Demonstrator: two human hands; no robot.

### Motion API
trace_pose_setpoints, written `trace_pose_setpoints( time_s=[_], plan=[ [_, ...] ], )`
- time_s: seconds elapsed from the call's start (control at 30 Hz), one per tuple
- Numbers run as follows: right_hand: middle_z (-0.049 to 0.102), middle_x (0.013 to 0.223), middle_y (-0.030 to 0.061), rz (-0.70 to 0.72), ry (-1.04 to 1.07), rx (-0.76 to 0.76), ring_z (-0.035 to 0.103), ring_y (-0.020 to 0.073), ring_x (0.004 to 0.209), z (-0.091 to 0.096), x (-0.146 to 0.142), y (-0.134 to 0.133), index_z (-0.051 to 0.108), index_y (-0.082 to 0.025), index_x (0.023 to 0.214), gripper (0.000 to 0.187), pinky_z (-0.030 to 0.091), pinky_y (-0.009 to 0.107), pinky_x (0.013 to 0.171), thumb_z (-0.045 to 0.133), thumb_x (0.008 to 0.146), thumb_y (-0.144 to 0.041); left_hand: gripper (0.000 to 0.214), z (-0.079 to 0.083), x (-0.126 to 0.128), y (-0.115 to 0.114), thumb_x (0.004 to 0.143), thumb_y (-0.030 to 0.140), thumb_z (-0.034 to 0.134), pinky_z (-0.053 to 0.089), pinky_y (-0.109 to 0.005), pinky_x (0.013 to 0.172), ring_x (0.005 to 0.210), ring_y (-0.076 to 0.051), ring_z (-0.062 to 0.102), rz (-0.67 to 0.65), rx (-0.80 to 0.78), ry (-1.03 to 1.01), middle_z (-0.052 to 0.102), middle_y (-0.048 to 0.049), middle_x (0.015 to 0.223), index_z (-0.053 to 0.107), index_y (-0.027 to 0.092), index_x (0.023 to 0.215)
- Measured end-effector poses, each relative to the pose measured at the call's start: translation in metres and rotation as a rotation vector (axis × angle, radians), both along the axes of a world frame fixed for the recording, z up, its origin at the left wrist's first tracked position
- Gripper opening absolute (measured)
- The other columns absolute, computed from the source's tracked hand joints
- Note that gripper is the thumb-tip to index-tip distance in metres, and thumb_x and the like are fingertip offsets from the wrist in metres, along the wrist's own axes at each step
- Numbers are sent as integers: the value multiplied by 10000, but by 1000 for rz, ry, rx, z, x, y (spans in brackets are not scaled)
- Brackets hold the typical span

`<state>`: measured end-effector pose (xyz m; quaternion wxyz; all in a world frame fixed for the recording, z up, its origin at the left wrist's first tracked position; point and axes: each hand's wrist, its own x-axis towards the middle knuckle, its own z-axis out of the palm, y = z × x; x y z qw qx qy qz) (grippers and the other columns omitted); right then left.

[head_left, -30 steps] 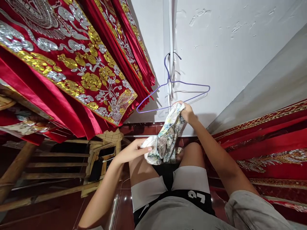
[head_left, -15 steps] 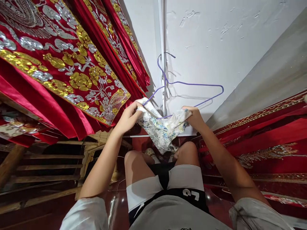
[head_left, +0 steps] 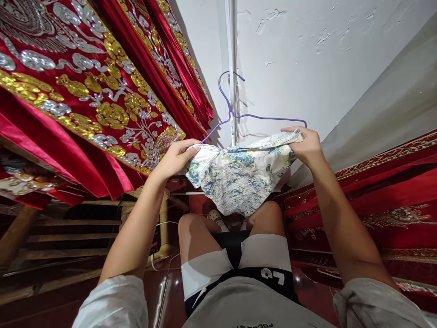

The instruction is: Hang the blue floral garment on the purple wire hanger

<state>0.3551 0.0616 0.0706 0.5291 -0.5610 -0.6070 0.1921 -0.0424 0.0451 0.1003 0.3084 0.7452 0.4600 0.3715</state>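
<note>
Floral cloth (head_left: pixel 239 177) held spread between two hands. The left hand (head_left: pixel 175 159) pinches one upper corner; the right hand (head_left: pixel 307 145) grasps the other. Above and between the grips rises a purple hanger (head_left: pixel 269 118), its lower part hidden by the cloth. Beyond them stands a white wall (head_left: pixel 293 59). Left of the left grip: red drapery (head_left: pixel 112 100) with gold and silver ornament. Below that grip: a slatted wooden frame (head_left: pixel 71 238). Below and right of the right grip: red fabric (head_left: pixel 392 182).

Near six o'clock, dark lettering (head_left: pixel 254 325) — seemingly "FOCUS", partly cut off — is borne by the grey shirt (head_left: pixel 247 300); at five, white characters (head_left: pixel 272 275) on the shorts (head_left: pixel 268 250) cannot be deciphered.
</note>
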Motion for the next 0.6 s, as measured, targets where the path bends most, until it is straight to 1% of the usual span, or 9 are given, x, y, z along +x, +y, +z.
trace_pose_setpoints(
  time_s=[0.07, 0.17, 0.27, 0.33, 0.37, 0.43, 0.5, 0.57, 0.6],
  plan=[
    [598, 673, 9, -35, -71, -43, 550, 180, 616, 6, 1, -1, 701, -173, 1021, 396, 448, 302, 598, 658, 628, -155, 363, 1, -2, 4, 828, 500, 681, 482, -273, 687, 771, -195, 601, 27, -23, -26, 723, -58, 878, 747, 158, 932],
    [509, 578, -50, -130, -89, 25, 460, 147, 528, 7, -6, -15, 628, -187, 1175, 538, 382, 271, 537, 657, 643, -119, 358, -4, -1, 8, 799, 498, 692, 478, -274, 657, 720, -182, 588, 56, -38, -90, 694, -39, 808, 737, 162, 915],
    [546, 591, -53, -153, -39, 97, 475, 148, 538, 3, -11, -26, 526, -184, 1377, 701, 395, 272, 553, 651, 692, -107, 358, -9, 2, 10, 778, 508, 690, 467, -279, 628, 682, -176, 576, 42, -48, -107, 668, -28, 761, 727, 168, 884],
    [575, 595, -45, -114, -17, 57, 509, 158, 556, 2, -7, -27, 561, -177, 1403, 716, 409, 282, 557, 672, 698, -118, 338, -9, 3, 10, 786, 498, 679, 462, -285, 627, 679, -177, 571, 38, -44, -85, 659, -26, 752, 723, 172, 865],
    [591, 597, -34, -84, -5, 23, 535, 167, 571, 3, -3, -26, 631, -171, 1345, 654, 418, 288, 556, 691, 695, -132, 322, -7, 3, 9, 800, 487, 667, 463, -291, 632, 687, -181, 572, 44, -33, -65, 656, -27, 754, 723, 176, 863],
    [638, 627, 0, 4, 27, -51, 603, 191, 626, 10, 10, -22, 768, -165, 1091, 402, 450, 299, 566, 746, 690, -185, 275, -2, 3, 8, 834, 449, 634, 477, -312, 658, 716, -196, 579, 91, 33, -13, 650, -35, 761, 716, 187, 847],
    [687, 682, 32, 150, 67, -159, 658, 213, 693, 20, 26, -16, 786, -170, 840, 199, 498, 309, 600, 822, 675, -274, 217, 4, 1, 7, 848, 400, 621, 503, -342, 729, 790, -216, 595, 191, 179, 41, 652, -51, 811, 695, 197, 818],
    [692, 674, 42, 348, 118, -315, 670, 220, 677, 28, 37, -11, 757, -174, 718, 277, 531, 321, 596, 906, 603, -378, 161, 8, -2, 8, 837, 361, 642, 512, -362, 815, 879, -224, 599, 307, 337, 79, 657, -65, 906, 673, 203, 833],
    [680, 648, 41, 406, 174, -335, 666, 220, 645, 29, 37, -9, 744, -176, 694, 343, 539, 329, 575, 933, 567, -432, 152, 8, -3, 9, 834, 352, 654, 510, -359, 835, 896, -219, 597, 344, 374, 84, 657, -65, 942, 663, 204, 868]
  ],
)
